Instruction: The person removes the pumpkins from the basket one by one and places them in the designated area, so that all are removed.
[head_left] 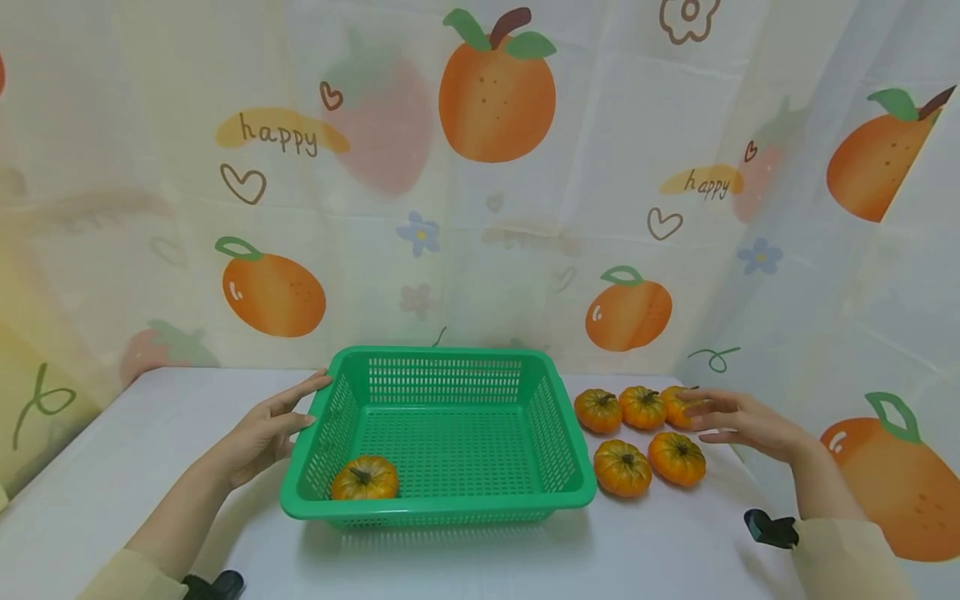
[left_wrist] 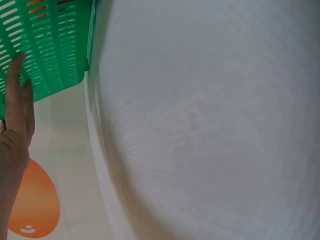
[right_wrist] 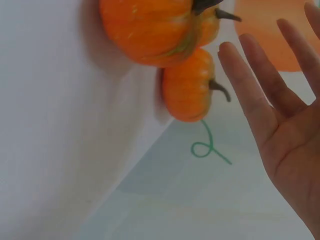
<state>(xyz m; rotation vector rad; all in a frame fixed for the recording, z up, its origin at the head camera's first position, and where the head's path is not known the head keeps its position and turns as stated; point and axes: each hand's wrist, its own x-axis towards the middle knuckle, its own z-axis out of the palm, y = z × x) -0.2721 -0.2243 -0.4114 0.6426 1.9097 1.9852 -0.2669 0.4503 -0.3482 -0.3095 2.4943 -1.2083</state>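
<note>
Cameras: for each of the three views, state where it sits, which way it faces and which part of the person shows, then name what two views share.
Head: worn on the head, facing forward and down at the table; shows the left hand at the green basket, the right hand over the loose pumpkins, both forearms.
Left wrist: faces along the fingers to the basket wall.
Right wrist: faces the open palm beside pumpkins.
Shared: head and left wrist both show the basket.
</note>
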